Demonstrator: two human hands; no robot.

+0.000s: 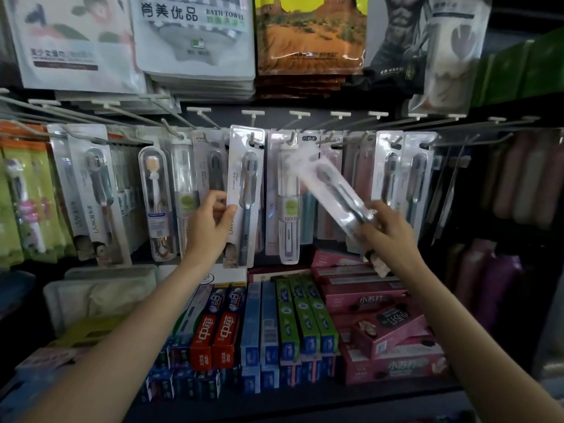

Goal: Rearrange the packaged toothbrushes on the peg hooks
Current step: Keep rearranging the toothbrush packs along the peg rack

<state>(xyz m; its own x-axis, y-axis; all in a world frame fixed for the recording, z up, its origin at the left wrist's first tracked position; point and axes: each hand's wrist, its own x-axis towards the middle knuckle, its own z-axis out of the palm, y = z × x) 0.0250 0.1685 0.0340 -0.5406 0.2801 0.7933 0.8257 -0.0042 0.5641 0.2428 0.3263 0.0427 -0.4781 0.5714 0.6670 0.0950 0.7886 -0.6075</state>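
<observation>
At a shop display of grey metal peg hooks (213,119), the left hand (210,221) pinches the lower left edge of a white blister card holding a grey-handled toothbrush (245,193), which hangs from its hook. The right hand (386,230) grips the bottom end of a second clear-fronted toothbrush pack (328,184) (blurred), tilted up and to the left in front of the hanging packs, its top near a hook. Below, red, blue and green toothpaste boxes (259,325) lie on the shelf beside pink cartons (375,303). Bagged bath towels (195,38) hang above.
</observation>
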